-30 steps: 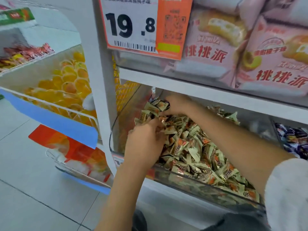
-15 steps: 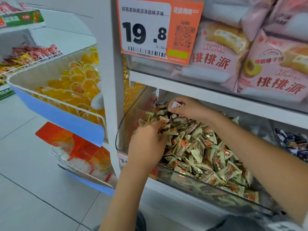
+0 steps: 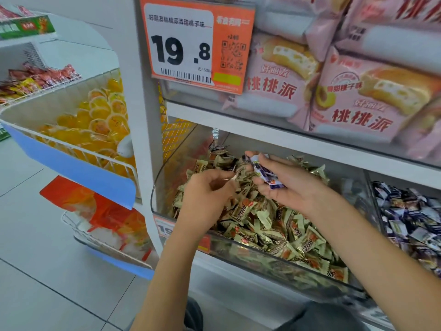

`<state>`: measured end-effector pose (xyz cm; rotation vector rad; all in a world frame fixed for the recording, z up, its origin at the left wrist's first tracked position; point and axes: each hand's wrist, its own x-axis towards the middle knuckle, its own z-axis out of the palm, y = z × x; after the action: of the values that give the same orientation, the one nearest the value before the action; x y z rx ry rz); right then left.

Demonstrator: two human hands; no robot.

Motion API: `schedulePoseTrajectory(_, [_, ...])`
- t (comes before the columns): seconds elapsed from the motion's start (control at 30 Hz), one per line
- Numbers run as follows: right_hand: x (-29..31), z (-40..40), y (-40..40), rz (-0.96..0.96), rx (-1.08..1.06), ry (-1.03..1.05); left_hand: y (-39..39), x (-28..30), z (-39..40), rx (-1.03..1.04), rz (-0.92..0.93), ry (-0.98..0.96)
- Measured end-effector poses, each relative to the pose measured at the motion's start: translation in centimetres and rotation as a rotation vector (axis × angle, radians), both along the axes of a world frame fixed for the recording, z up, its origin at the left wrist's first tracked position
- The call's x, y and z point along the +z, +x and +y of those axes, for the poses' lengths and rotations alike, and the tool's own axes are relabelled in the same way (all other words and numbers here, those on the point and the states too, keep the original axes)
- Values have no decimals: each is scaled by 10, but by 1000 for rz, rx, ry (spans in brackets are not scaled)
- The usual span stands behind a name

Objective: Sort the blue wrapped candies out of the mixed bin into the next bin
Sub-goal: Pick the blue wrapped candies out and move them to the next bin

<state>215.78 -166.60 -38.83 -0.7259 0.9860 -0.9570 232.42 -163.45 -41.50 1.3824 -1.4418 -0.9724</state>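
Now two hands work above the mixed bin (image 3: 238,254), a clear tub heaped with gold-wrapped candies (image 3: 274,225), too many to count. At about 1 o'clock over the heap, the right hand (image 3: 284,182) lies palm up, its grip curled round a small bunch of blue wrapped candies (image 3: 267,174); two or three show, the exact count unclear. At 10 o'clock from it the left hand (image 3: 205,194) has its fingers bent and a gold wrapper tip pinched between thumb and forefinger. At 3 o'clock the next bin (image 3: 372,211) holds a pile of dark blue candies (image 3: 410,218), beyond counting. One price tag (image 3: 198,44) reading 19.8 hangs at 12 o'clock beside pink cake packs (image 3: 358,106).

Half a second ago the right hand was knuckles up at the back of the heap with one pale wrapper showing; it has since turned palm up and come nearer. The left hand has lifted off the pile.
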Motion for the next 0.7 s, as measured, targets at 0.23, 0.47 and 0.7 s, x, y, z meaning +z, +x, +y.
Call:
schedulePoseTrajectory(0.23, [16, 52, -27, 321, -38, -181, -2, -2, 1, 11, -362, -70])
schedulePoseTrajectory(0.47, [28, 135, -108, 386, -479, -137, -19, -7, 11, 45, -404, -183])
schedulePoseTrajectory(0.7, [-12, 147, -156, 1127, -181, -218, -18, -12, 24, 23, -400, -190])
